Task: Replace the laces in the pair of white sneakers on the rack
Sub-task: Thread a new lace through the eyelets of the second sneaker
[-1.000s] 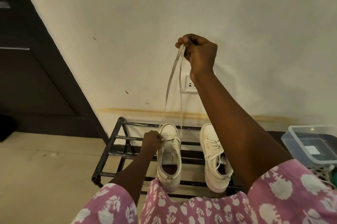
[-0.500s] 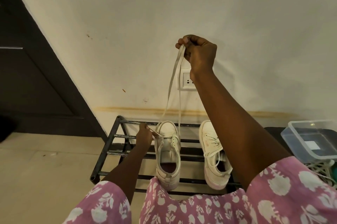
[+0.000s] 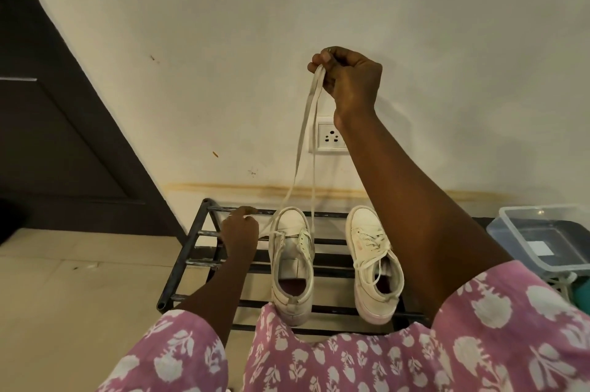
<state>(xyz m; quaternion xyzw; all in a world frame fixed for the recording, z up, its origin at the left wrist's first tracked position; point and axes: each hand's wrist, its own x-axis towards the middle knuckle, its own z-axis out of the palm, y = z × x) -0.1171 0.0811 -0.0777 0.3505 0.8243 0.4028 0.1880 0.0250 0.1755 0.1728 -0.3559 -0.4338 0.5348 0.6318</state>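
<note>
Now unlacing: right hand pinches the flat off-white lace high above the left white sneaker on the black metal rack; left hand grips its lower strand. Next, probably, freeing the last eyelets.

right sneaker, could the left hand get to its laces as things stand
Probably not yet: the left hand is pinching the lace beside the left sneaker, which stands between it and the right sneaker. Nothing covers that sneaker.
</note>
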